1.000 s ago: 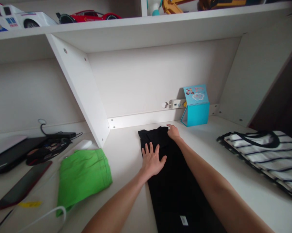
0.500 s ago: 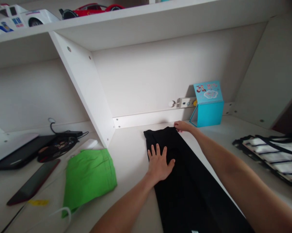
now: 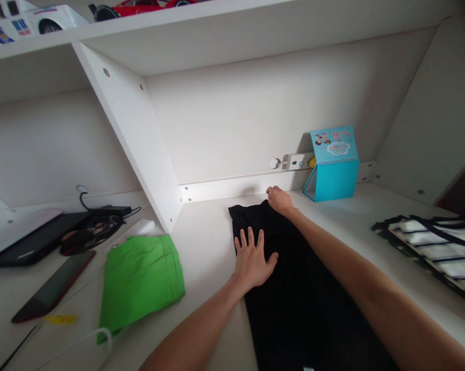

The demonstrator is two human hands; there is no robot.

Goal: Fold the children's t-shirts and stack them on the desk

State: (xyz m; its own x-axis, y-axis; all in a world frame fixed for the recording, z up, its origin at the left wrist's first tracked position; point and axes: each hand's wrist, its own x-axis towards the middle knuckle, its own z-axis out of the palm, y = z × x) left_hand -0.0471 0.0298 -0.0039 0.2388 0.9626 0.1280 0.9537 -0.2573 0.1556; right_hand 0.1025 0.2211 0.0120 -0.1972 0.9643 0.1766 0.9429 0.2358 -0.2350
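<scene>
1. The left hand (image 3: 253, 260) lies palm down with its fingers spread, pressed flat on the long black fabric garment (image 3: 294, 299) near the garment's left edge
2. The right hand (image 3: 280, 200) reaches just beyond the left hand and rests on the far end of the garment, fingers curled down over the edge; whether it pinches the cloth cannot be told
3. The black garment lies stretched out on the white desk top (image 3: 205, 252), running from under the right hand back beneath both forearms towards the person
4. Left of the left hand, apart from the black garment, lies a folded bright green cloth (image 3: 141, 278); further left lies a flat dark red phone (image 3: 54, 286)
5. Just right of the right hand and a little beyond it stands a turquoise spiral-bound desk calendar (image 3: 334, 170), with a white power strip (image 3: 296, 162) beside it along the back wall
6. Well to the right of the right forearm lies a white garment with dark stripes (image 3: 436, 252)
7. High above both hands, a white shelf (image 3: 232, 31) carries a white toy police car (image 3: 35, 20)
</scene>
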